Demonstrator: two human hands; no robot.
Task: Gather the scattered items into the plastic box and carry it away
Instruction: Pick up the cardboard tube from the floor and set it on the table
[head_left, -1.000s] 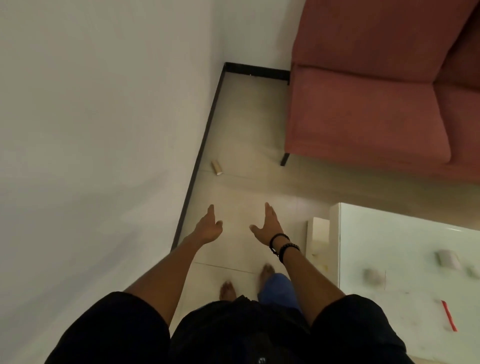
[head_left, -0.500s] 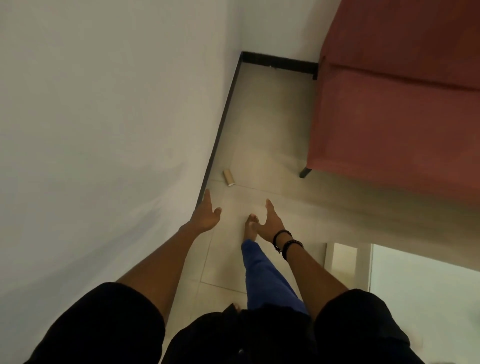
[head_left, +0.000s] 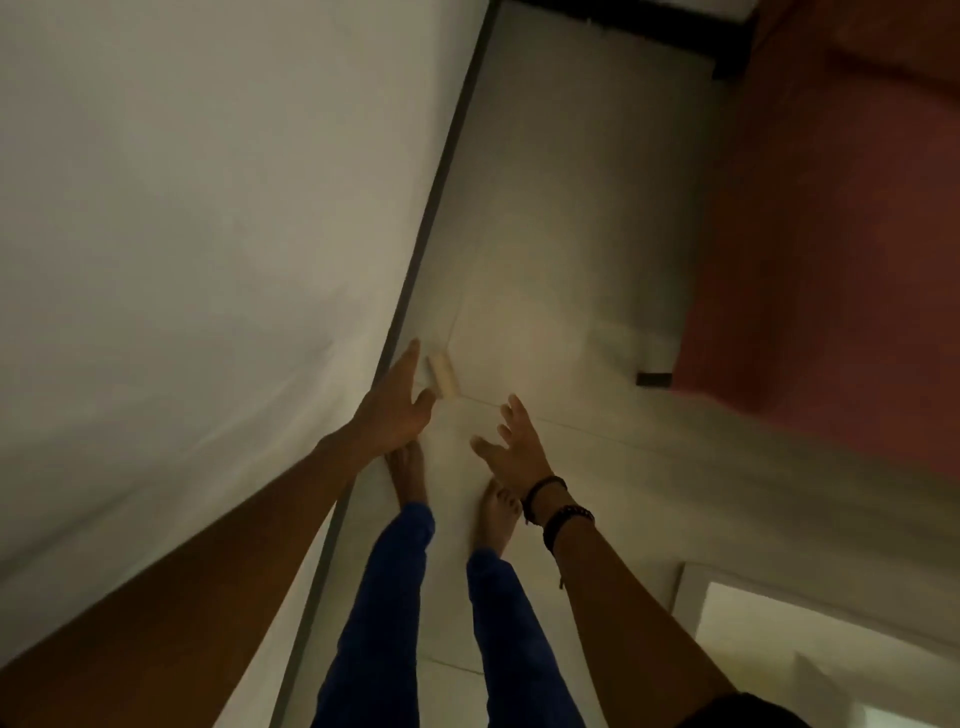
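Both my hands reach down, fingers spread, holding nothing. My left hand (head_left: 397, 410) is just beside the small tan roll (head_left: 442, 378) on the floor (head_left: 561, 249) near the wall (head_left: 208, 208); contact unclear. My right hand (head_left: 511, 449) hovers right of it. Red sofa (head_left: 831, 234) far right.

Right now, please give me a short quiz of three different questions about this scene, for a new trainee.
1. True or false: the left hand grips the small roll on the floor.
2. What does the right hand wear at the wrist?
3. The roll lies closest to: A) the sofa leg, B) the baseboard, C) the white table.

Key: 1 false, it is open beside it; 2 dark bracelets; 3 B.
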